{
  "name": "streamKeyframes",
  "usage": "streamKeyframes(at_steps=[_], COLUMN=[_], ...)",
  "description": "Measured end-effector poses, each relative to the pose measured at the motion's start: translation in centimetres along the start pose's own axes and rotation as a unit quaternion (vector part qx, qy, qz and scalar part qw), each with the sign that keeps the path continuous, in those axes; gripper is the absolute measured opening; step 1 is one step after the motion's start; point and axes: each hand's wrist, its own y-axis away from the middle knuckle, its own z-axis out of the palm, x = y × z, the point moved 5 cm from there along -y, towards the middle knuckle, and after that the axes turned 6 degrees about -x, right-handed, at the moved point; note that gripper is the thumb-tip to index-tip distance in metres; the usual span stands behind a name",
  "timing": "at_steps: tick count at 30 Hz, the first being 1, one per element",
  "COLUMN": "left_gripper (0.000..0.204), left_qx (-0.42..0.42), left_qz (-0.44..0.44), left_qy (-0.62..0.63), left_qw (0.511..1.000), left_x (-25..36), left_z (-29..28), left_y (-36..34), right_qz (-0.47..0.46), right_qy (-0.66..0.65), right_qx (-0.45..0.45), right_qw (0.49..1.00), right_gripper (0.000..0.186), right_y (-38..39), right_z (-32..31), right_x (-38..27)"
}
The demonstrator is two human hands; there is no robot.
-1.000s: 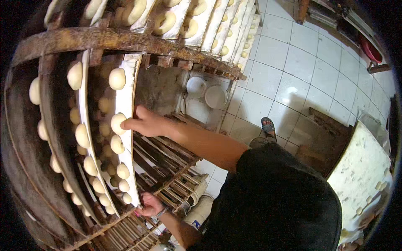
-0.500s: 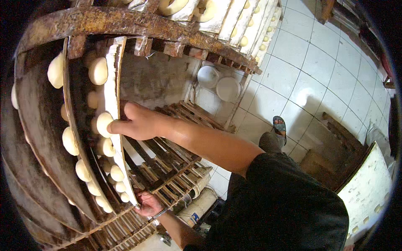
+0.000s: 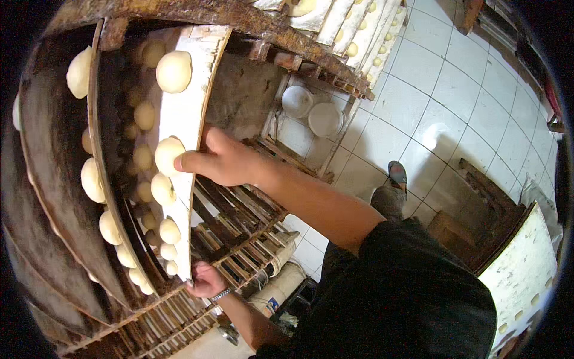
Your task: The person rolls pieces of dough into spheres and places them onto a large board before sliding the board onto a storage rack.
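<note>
My right hand grips the middle of a long, floured pale board carrying several round dough pieces, its thumb beside one piece. Lower down, my left hand, with a chain bracelet at the wrist, holds the board's near end. The board lies in a weathered wooden slatted rack. To its left, further dark-edged boards carry more dough balls, some deeper ones shadowed.
More dough-laden boards are racked above. Two white buckets sit behind the rack. White tiled floor runs rightward, with my sandaled foot, dark wooden furniture and a pale board with small pieces at right.
Over the last half second, the held board's far end has risen in the view and shifted right, showing more of its top. Both my hands have moved slightly upward with it, still gripping.
</note>
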Motion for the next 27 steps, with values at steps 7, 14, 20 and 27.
streamKeyframes(at_steps=[7,14,20,27], left_gripper=[0.039,0.041,0.045,0.049], left_qx=[0.04,0.061,0.014,0.026], left_qz=[0.032,0.028,0.035,0.034], left_qy=[-0.01,0.004,0.024,0.059], left_qw=[0.999,0.998,0.999,0.997], left_x=[1.3,0.3,-1.0,-0.5], left_z=[-4.1,-1.1,1.4,0.4], left_y=[-3.0,-0.4,-1.6,-2.6], right_qz=[0.01,0.05,0.117,0.069], right_qy=[0.047,0.061,0.122,0.07], right_qx=[-0.007,0.009,0.078,0.046], right_qw=[0.999,0.997,0.982,0.994], right_gripper=[0.04,0.034,0.064,0.064], right_y=[-1.5,-0.4,-2.8,-3.4], right_z=[-0.3,0.0,-1.2,-0.3], right_x=[0.9,0.3,3.5,3.1])
